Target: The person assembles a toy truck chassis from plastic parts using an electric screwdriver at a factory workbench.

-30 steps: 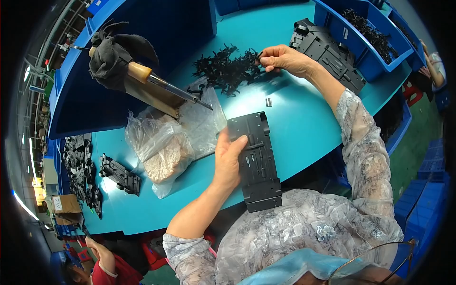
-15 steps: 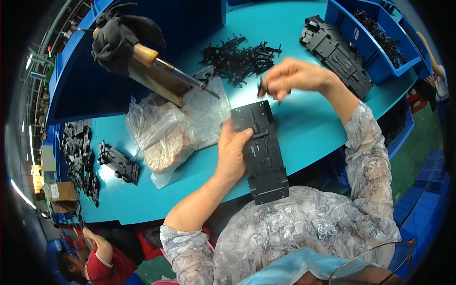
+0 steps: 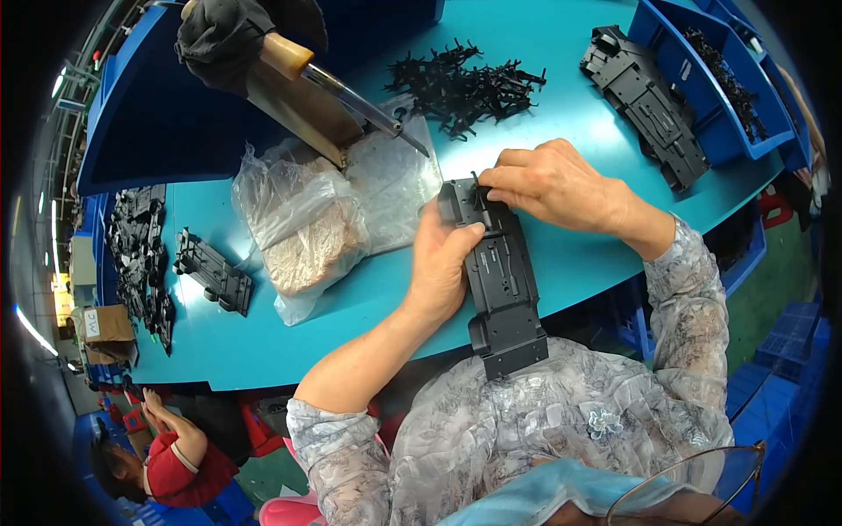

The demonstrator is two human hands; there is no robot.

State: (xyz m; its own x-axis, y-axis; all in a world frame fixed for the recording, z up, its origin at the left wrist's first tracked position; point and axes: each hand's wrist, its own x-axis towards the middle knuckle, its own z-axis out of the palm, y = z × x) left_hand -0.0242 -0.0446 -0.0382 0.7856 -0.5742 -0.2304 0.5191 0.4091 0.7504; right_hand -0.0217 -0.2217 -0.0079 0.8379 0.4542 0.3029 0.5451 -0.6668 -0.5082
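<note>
Left hand (image 3: pixel 441 263): clasps black chassis plate (image 3: pixel 506 285)
Right hand (image 3: pixel 554 186): fingertips pinch small black part (image 3: pixel 476 181) at plate's far end

Shows matt black plastic, ridged, on the long plate (image 3: pixel 506 285). Has similar dark plastic in the heap of small parts (image 3: pixel 469 86). Reflects white glare off the smooth turquoise table (image 3: pixel 574 254). Includes crinkled clear film on the bag (image 3: pixel 303 232), shiny metal on the tool shaft (image 3: pixel 351 96), dull dark cloth (image 3: pixel 224 48), and sheer, rumpled fabric on the sleeve (image 3: pixel 688 285).
</note>
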